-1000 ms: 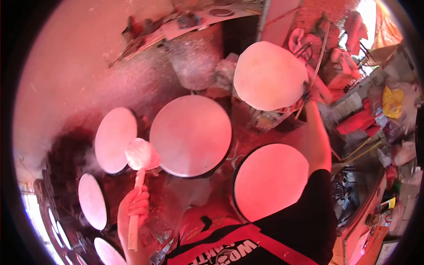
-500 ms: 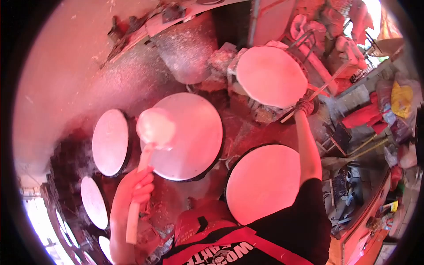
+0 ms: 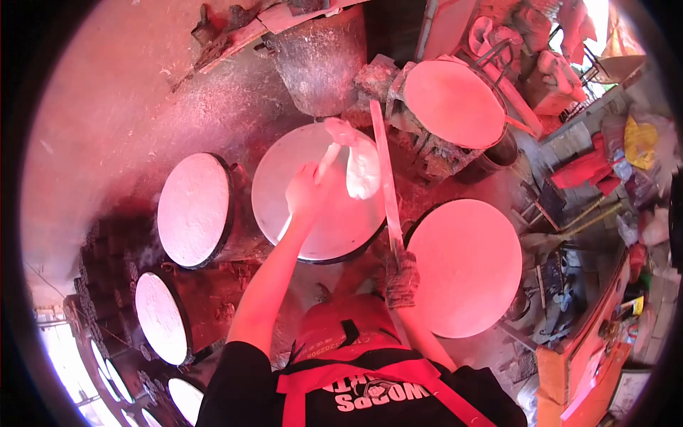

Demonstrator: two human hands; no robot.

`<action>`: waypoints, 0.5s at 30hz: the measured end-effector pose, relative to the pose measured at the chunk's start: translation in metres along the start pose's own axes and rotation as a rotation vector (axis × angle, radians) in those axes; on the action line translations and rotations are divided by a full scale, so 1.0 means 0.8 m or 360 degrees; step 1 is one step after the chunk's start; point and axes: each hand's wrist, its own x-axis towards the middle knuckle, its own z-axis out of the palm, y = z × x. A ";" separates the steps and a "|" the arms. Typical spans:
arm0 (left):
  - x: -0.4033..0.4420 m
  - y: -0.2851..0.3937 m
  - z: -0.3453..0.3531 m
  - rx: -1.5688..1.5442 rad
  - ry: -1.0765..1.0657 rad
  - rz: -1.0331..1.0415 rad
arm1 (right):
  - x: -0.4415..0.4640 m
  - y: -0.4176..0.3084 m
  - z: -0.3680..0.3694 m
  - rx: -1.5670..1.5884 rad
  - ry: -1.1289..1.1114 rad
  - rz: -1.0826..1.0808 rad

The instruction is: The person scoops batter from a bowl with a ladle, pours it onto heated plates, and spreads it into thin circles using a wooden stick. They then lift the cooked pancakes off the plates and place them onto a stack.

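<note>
My left hand (image 3: pixel 302 191) grips the pale handle of a ladle (image 3: pixel 340 132), held tilted over the large round griddle (image 3: pixel 284 220) in the middle. White batter (image 3: pixel 363 169) hangs from the ladle's end above the grey surface; whether it touches is hard to tell. My right hand (image 3: pixel 403 281), in a dark knitted glove, is closed around a long flat wooden stick (image 3: pixel 386 174). The stick points away from me along the griddle's right edge. Close to the right hand is another round griddle (image 3: pixel 466 267) with a white layer covering it.
More white-covered griddles stand at left (image 3: pixel 196 210), lower left (image 3: pixel 162 318) and upper right (image 3: pixel 455 103). A stained bucket (image 3: pixel 320 64) is behind the middle griddle. A dark pot (image 3: pixel 498 156) stands by the upper right one. Bags and tools clutter the right side.
My left hand has moved right and forward, and the ladle has tipped over the middle griddle. My right hand has brought the stick from the upper right griddle to the middle.
</note>
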 end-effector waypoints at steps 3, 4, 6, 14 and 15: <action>-0.007 -0.010 -0.038 0.0021 0.0189 0.0166 | -0.029 -0.009 0.036 -0.0039 -0.0016 0.0043; -0.008 -0.016 -0.053 0.0028 0.0226 0.0207 | -0.031 -0.008 0.058 0.0133 0.0037 -0.0023; -0.005 -0.033 -0.078 0.0017 0.0253 0.0263 | -0.012 -0.009 0.099 0.0417 0.0174 -0.0148; -0.063 -0.148 -0.156 -0.1095 -0.0337 -0.0434 | -0.014 -0.123 0.072 0.1772 -0.0011 0.1110; -0.082 -0.177 -0.158 -0.1362 -0.0460 -0.0558 | -0.024 -0.117 0.083 0.1767 0.0104 0.0989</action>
